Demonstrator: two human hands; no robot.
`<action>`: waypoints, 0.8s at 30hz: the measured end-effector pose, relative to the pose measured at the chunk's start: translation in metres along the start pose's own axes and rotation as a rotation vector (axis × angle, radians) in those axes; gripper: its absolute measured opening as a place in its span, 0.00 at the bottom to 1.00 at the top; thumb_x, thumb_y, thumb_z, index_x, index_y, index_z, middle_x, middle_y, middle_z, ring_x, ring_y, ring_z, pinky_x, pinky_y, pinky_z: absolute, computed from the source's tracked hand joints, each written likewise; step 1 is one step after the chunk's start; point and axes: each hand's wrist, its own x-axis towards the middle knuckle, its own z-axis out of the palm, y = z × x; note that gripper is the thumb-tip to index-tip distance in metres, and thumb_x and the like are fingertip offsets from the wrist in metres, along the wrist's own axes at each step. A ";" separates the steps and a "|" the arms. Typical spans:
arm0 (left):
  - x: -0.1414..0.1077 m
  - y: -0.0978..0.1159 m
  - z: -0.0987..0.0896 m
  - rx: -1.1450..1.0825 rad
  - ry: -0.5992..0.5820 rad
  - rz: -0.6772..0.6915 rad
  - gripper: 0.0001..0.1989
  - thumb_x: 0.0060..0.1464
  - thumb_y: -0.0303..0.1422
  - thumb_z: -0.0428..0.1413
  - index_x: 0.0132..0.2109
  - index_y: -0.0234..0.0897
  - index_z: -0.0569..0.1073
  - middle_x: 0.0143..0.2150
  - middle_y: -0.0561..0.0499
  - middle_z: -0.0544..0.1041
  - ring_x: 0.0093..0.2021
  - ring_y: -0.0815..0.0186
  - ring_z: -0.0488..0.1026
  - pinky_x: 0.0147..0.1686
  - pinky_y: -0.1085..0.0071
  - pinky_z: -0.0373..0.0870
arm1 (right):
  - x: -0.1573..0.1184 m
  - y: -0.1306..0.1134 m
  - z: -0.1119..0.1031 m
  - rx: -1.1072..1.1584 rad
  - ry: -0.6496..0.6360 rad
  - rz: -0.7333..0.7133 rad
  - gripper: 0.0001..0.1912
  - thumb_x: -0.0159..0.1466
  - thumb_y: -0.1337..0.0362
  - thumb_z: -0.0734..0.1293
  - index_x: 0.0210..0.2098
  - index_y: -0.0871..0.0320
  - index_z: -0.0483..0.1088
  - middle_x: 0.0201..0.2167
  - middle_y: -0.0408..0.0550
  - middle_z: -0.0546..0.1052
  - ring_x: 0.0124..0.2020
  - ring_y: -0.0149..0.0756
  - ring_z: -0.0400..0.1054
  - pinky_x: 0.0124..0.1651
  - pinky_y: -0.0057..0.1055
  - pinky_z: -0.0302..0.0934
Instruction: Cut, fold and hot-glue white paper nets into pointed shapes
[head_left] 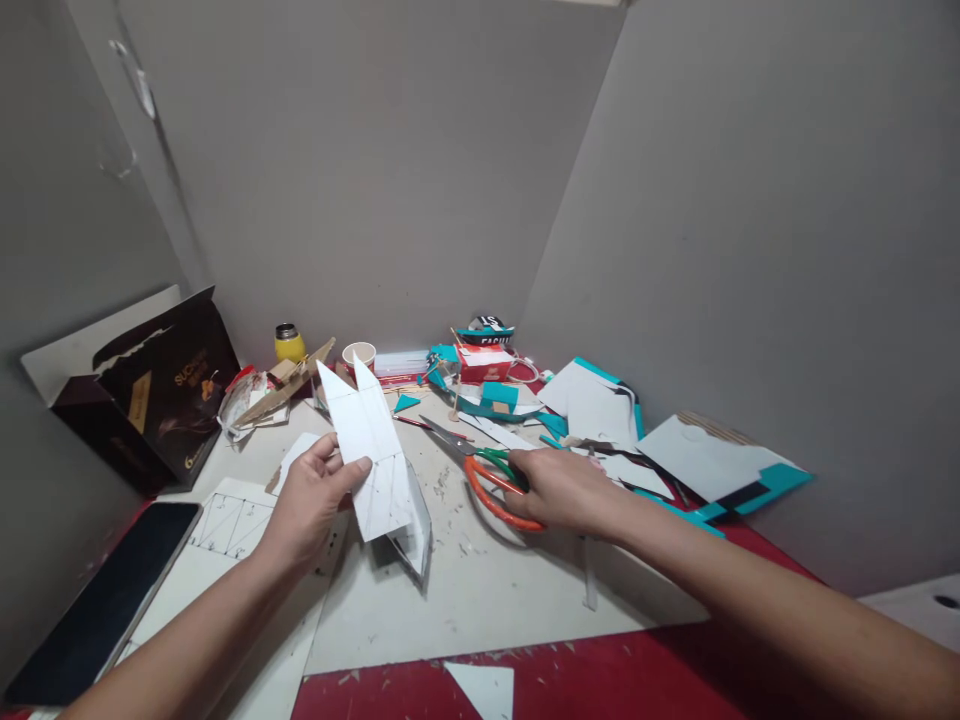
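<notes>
My left hand (315, 490) grips a folded piece of white card (371, 440) between thumb and fingers. Pencil lines run across the card, two pointed tips rise at its top, and a folded flap hangs at its lower right. In my right hand (559, 485) is a pair of scissors (499, 495) with orange and green handles. The blades point up and left, slightly apart, and do not touch the card. Beneath both hands lies a pale board (450, 610) strewn with small scraps.
On the left are a phone (105, 600), a drawn paper template (229, 520) and a dark box (161, 400). A yellow jar (289, 343) and paper cup (358, 353) stand at the back. Cut white and teal card (705, 460) lies right. A white triangle (487, 688) rests on the red surface in front.
</notes>
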 end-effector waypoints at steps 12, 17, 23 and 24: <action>-0.017 -0.001 0.019 0.045 -0.034 -0.136 0.13 0.48 0.38 0.61 0.39 0.34 0.74 0.28 0.51 0.78 0.23 0.71 0.72 0.20 0.79 0.65 | -0.019 0.005 0.000 0.108 0.109 0.023 0.17 0.63 0.52 0.59 0.32 0.59 0.70 0.30 0.53 0.75 0.30 0.43 0.69 0.29 0.32 0.52; -0.034 -0.022 0.040 0.063 -0.138 -0.222 0.14 0.47 0.40 0.62 0.32 0.33 0.71 0.23 0.52 0.75 0.20 0.71 0.70 0.21 0.76 0.67 | -0.037 -0.027 -0.012 0.923 0.103 -0.130 0.23 0.63 0.47 0.58 0.41 0.59 0.71 0.30 0.49 0.75 0.25 0.35 0.68 0.26 0.29 0.59; -0.041 -0.035 0.046 0.172 -0.268 -0.260 0.15 0.48 0.42 0.60 0.28 0.34 0.69 0.19 0.52 0.73 0.17 0.71 0.69 0.20 0.75 0.64 | -0.031 -0.061 -0.005 1.474 -0.106 -0.083 0.20 0.54 0.52 0.70 0.38 0.61 0.72 0.30 0.48 0.77 0.27 0.35 0.69 0.28 0.29 0.63; -0.038 -0.033 0.043 0.188 -0.254 -0.250 0.14 0.49 0.42 0.59 0.29 0.34 0.70 0.20 0.51 0.74 0.18 0.71 0.69 0.20 0.75 0.64 | -0.027 -0.061 -0.004 1.510 -0.130 -0.067 0.19 0.52 0.54 0.71 0.37 0.62 0.72 0.30 0.48 0.77 0.27 0.35 0.70 0.29 0.30 0.63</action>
